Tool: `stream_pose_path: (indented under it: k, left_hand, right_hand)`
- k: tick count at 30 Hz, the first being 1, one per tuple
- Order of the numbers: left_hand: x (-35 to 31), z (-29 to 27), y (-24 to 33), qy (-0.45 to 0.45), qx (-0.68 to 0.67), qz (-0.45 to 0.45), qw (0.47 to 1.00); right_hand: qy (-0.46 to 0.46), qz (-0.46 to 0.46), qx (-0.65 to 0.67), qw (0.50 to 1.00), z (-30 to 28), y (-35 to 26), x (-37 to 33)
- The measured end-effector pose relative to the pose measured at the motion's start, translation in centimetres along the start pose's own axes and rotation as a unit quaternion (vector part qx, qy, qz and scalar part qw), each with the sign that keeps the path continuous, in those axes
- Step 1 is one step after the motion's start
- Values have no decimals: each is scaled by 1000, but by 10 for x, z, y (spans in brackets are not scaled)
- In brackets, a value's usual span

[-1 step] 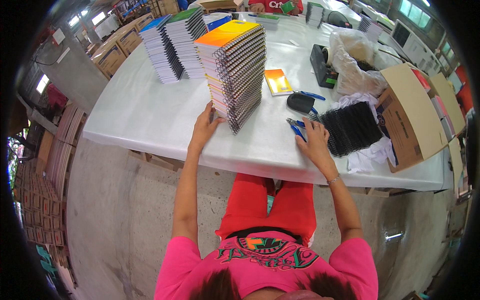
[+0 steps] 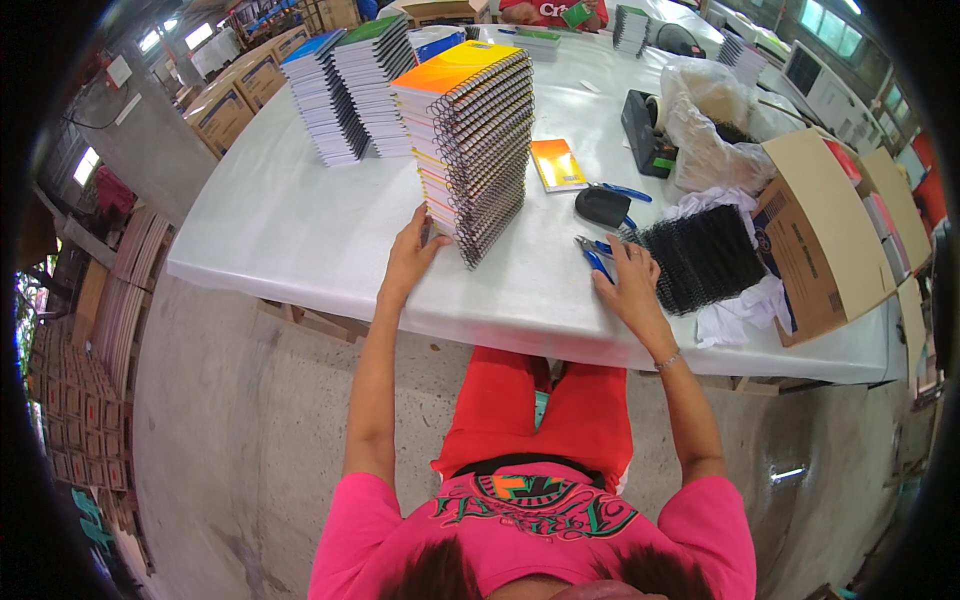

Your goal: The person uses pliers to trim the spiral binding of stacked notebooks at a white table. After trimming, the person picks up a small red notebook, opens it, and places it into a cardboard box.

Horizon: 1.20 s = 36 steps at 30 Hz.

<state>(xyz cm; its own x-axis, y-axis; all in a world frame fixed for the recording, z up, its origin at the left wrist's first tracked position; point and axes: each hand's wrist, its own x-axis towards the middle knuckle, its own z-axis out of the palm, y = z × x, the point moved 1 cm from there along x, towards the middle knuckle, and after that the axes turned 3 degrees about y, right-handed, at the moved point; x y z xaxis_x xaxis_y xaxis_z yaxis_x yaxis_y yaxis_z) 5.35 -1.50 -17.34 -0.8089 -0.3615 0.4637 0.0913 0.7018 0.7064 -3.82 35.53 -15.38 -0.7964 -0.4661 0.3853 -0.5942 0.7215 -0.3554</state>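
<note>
Left hand (image 2: 412,255): open, fingers spread, flat on the table (image 2: 290,230), fingertips touching the bottom of the tall notebook stack (image 2: 478,135). Not gripping anything. The stack is spiral-bound with an orange-yellow top cover, coils facing the person, and it leans a bit. It sits just ahead and to the right of that hand.

Right hand (image 2: 628,283): open, palm down, fingers resting on blue-handled pliers (image 2: 594,256) at its fingertips. Can't tell if it actually grips them; it looks like a loose touch. Immediately right of this hand is a pile of black spiral coils (image 2: 705,255), its edge near or touching the fingers. I can't tell which.

Ahead of the right hand:
- black oval case (image 2: 602,206), just beyond the pliers
- blue pen (image 2: 626,191), beside the case
- single orange notebook (image 2: 557,163), lying flat, further out
- black tape dispenser (image 2: 640,130), further still, next to a clear plastic bag (image 2: 712,125)

Right of the coils: white crumpled wrap (image 2: 745,305) and an open cardboard box (image 2: 815,235) on its side.

Ahead-left of the left hand are 2 more notebook stacks (image 2: 350,85), blue and green tops, well apart from the hand and just behind the tall stack.

Far side of the table: another person in red (image 2: 545,10), mostly cut off.

Both hands are well apart, with the tall stack's front corner between them.
</note>
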Motion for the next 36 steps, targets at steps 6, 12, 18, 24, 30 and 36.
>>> stream_pose_path:
  k: [6,12,18,24,30,36]
  left_hand:
    - [-1,-4,7,10,8,49,999]
    - [-2,-4,10,-3,-13,-4,1000]
    - [-2,-4,2,4,-17,39,999]
    - [0,-3,10,-16,-43,12,999]
    - [-3,1,3,42,-10,25,999]
    - [-2,-3,7,23,28,1,999]
  right_hand:
    - [43,41,109,992,-16,-8,6]
    - [-9,192,549,814,-34,-15,18]
    - [-163,288,844,421,-36,-28,17]
    - [-235,280,874,320,-25,-39,13]
    - [-270,262,854,360,-22,-43,12]
    - [-270,302,839,363,-11,-39,8]
